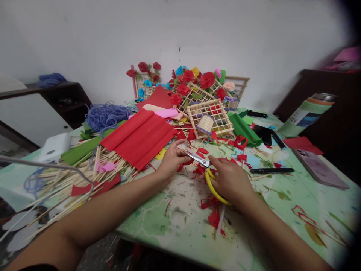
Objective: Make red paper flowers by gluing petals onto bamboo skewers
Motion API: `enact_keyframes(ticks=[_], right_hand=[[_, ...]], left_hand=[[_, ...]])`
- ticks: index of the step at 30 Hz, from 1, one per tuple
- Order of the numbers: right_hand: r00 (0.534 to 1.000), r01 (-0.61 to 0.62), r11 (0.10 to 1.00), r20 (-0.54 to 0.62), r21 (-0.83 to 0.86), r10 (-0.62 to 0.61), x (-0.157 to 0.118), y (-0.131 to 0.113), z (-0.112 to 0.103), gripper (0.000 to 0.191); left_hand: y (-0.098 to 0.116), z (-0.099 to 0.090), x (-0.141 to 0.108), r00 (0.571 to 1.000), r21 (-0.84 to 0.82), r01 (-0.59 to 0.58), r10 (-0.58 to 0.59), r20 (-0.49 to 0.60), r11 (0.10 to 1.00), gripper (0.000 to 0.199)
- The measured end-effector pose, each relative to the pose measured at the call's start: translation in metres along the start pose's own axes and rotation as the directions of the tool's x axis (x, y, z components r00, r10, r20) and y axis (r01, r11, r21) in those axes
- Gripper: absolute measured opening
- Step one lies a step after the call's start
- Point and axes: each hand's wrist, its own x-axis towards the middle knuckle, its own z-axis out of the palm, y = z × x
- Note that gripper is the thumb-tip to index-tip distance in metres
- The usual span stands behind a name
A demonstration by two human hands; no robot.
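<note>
My right hand (232,180) is closed on a pair of scissors (211,182) with yellow handles. Their metal blades point left, toward my left hand (172,161). My left hand is closed in a pinch near the blade tips, with a small piece of red paper (188,162) at its fingers, partly hidden by the hand and the blades. Cut red paper petals (203,151) lie just beyond the blades. Below my right hand are more red paper scraps (214,216). A large folded sheet of red crepe paper (138,137) rests on thin sticks (113,162) left of my hands.
Stick lattices (210,116) with red paper flowers (207,80) stand against the wall. Blue-purple yarn (105,116) is piled at left. On the right are a green paper roll (245,130), a black pen (272,170), a phone (320,168) and a bottle (306,114).
</note>
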Motion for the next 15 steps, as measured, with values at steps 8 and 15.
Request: enact_keyframes(ticks=[8,15], right_hand=[[0.985,-0.142,0.954,-0.062,0.266,0.164,0.001,0.015,-0.01,0.046],[0.958,-0.126,0.968,-0.228,0.218,0.176,0.005,0.037,-0.02,0.055]], left_hand=[[0.0,-0.003,0.002,1.0,0.031,-0.002,0.002,-0.017,1.0,0.08],[0.002,0.001,0.002,0.99,-0.174,0.118,-0.128,-0.051,0.978,0.074]])
